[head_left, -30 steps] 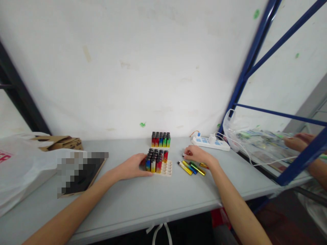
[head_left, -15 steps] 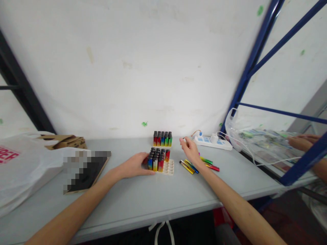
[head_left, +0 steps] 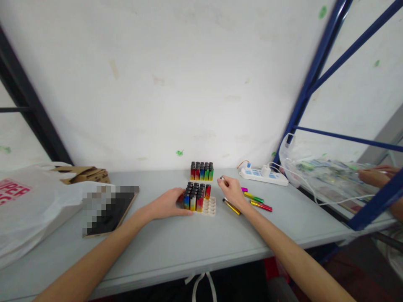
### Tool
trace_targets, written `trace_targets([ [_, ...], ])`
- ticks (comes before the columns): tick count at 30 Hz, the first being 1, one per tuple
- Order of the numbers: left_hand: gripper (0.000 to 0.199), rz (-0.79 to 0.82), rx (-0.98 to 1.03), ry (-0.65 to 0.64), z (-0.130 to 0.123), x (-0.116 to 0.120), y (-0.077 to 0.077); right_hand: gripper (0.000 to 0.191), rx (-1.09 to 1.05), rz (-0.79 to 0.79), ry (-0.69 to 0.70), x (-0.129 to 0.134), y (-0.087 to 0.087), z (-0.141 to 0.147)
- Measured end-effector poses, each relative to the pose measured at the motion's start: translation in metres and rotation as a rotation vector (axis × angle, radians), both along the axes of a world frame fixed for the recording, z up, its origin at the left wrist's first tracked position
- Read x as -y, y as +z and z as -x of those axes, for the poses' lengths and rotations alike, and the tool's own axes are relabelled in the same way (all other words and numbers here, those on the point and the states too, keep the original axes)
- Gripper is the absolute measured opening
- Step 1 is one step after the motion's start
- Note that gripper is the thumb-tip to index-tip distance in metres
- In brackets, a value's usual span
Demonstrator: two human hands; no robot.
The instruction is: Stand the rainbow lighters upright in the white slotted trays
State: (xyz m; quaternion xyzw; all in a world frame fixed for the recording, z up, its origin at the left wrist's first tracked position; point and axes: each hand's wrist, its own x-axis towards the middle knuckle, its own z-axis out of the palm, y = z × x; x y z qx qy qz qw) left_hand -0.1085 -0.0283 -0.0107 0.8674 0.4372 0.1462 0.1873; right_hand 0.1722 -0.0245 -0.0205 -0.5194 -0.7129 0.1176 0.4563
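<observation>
My left hand (head_left: 171, 203) grips the left side of a white tray (head_left: 210, 209), its thumb along the front and its fingers behind. Several colourful lighters (head_left: 193, 202) with black tops stand upright in the tray; round sockets show at its right. My right hand (head_left: 231, 191) is closed to the right of the tray, above the table. A small tip shows at its fingertips; it looks like a lighter, mostly hidden in the hand. Below it lies a yellow lighter (head_left: 231, 206). Beside the wrist lie a green-yellow lighter (head_left: 253, 197) and a red-yellow lighter (head_left: 262, 206).
Another block of upright lighters (head_left: 202, 171) stands behind the tray near the wall. A white power strip (head_left: 263, 175) lies at back right. To the left are a dark flat device (head_left: 110, 212), a plastic bag (head_left: 40, 209) and cardboard (head_left: 85, 174). Another person's hand (head_left: 374, 176) shows beyond the blue frame.
My right hand has closed and come slightly left and lower. Fewer lighters lie beneath it; a blue one and a yellow one no longer show. My left hand stays on the tray.
</observation>
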Motion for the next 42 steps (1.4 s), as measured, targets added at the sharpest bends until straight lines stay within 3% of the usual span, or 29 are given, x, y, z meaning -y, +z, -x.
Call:
trace_targets([
  [7,0.067,-0.005,0.038,-0.035,0.000,0.001,0.001,0.035,0.110,0.010,0.183,0.012,0.011,-0.001],
  [13,0.066,-0.022,0.062,-0.034,-0.001,0.001,0.000,0.042,0.253,-0.111,0.250,0.011,0.011,-0.002],
  [21,0.063,-0.016,0.039,-0.024,-0.001,0.002,0.002,0.037,0.208,0.061,0.338,0.012,0.010,-0.003],
  [28,0.064,-0.007,0.049,-0.020,-0.001,0.002,0.001,0.035,0.424,0.047,0.410,0.012,0.015,-0.004],
  [35,0.066,0.003,0.051,-0.020,-0.001,0.001,0.000,0.049,0.593,0.042,0.190,0.006,0.010,-0.005],
  [39,0.068,0.010,0.040,-0.012,0.000,0.000,0.000,0.051,0.458,0.000,0.057,-0.004,0.020,-0.042],
  [42,0.067,0.006,0.036,0.000,0.001,-0.001,-0.001,0.035,0.465,0.009,-0.061,-0.013,0.021,-0.084],
])
